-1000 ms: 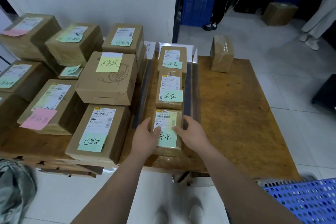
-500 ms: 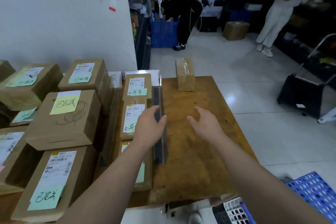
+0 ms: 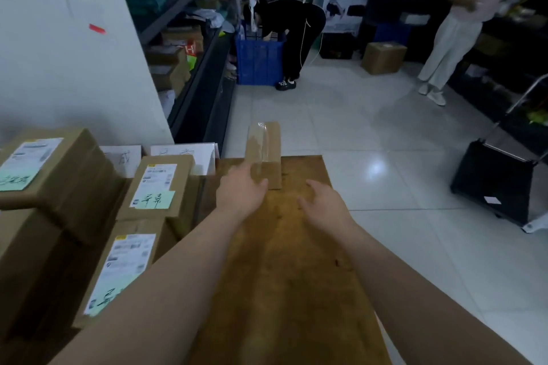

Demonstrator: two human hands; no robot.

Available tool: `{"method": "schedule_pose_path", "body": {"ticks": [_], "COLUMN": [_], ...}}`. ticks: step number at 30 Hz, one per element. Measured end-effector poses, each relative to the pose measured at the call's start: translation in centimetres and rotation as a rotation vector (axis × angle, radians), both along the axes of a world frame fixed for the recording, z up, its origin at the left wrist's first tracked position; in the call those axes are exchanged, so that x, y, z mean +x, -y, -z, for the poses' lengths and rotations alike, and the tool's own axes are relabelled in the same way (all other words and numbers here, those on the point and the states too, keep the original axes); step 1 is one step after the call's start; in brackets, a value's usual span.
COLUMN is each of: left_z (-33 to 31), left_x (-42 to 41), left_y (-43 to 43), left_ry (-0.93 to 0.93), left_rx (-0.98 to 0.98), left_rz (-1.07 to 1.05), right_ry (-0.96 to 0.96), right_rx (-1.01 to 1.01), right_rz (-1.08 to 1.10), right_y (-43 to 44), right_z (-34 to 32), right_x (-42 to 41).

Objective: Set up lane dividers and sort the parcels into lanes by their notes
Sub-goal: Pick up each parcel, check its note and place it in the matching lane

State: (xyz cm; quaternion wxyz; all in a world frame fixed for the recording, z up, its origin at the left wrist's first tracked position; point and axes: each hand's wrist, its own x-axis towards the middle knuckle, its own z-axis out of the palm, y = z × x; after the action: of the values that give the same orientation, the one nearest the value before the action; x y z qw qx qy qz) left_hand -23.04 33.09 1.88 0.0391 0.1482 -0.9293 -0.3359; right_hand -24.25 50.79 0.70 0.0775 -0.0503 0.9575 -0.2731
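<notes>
Half a second ago both hands hung over the near part of the wooden table [image 3: 296, 261], the left hand beside the dark lane divider; a second ago they were seating a green-noted parcel at the near end of the lane. Now both arms reach toward the far edge. The left hand [image 3: 241, 192] has its fingers spread and its fingertips at, or just touching, the near left face of the taped cardboard parcel [image 3: 264, 154], which stands on edge just beyond it; it is not closed on anything. The right hand [image 3: 324, 206] is open too, empty, palm inward, just short of the parcel and to its right, so the box sits ahead of and between the two hands.

To the left of the left forearm lie the already sorted green-noted parcels [image 3: 158, 187], with white lane cards [image 3: 184, 154] standing beyond them.

This suggests the filled lane is done with and the lone parcel is next. No note shows on its visible faces, so it will probably need turning before a lane can be chosen.
</notes>
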Motion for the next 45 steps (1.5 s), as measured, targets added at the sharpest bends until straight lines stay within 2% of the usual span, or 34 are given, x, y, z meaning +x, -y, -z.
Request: {"method": "schedule_pose_path", "body": {"ticks": [3,6,12,15,18,21,25,28,34,37,41,45], "left_z": [1.3,2.8,6.0,7.7,8.7,9.1,9.1,9.3,9.3,9.2,8.5,8.0], "left_x": [-3.8,-7.0,-13.4,-15.5,-15.7,-13.8,-8.5,-4.9,0.6,2.2,3.3,4.4], "left_y": [-0.9,-1.7,-1.9,-1.7,-1.1,-0.9,-1.3,-1.9,-2.8,-3.5,-4.7,-6.2], "left_ry": [0.049,0.115,0.208,0.258,0.204,0.179,0.108,0.130,0.307,0.345,0.286,0.342], "left_rx": [-0.013,-0.110,-0.205,-0.199,-0.150,0.084,0.711,0.881,1.250,1.160,1.016,0.877], "left_rz": [-0.045,-0.094,-0.119,-0.115,-0.112,-0.154,-0.200,-0.204,-0.316,-0.315,-0.310,-0.256], "right_ry": [0.024,0.066,0.053,0.079,0.083,0.112,0.235,0.293,0.484,0.484,0.433,0.362], "right_rx": [-0.028,-0.043,-0.095,-0.130,-0.162,-0.192,-0.255,-0.337,-0.718,-0.748,-0.740,-0.709], "right_rz": [-0.017,-0.011,0.002,0.025,0.044,0.074,0.111,0.109,0.232,0.204,0.173,0.123], "right_y": [-1.0,-1.6,-1.8,-1.9,-2.3,-2.7,-2.4,-1.8,-2.4,-3.4,-4.4,-5.4], "right_z": [1.0,2.4,4.9,6.0,6.8,7.4,7.8,8.0,7.3,7.3,6.5,6.0], "right_x": [-3.4,-6.1,-9.5,-10.2,-10.2,-10.1,-9.3,-8.1,-5.1,-3.6,-1.6,0.1]}}
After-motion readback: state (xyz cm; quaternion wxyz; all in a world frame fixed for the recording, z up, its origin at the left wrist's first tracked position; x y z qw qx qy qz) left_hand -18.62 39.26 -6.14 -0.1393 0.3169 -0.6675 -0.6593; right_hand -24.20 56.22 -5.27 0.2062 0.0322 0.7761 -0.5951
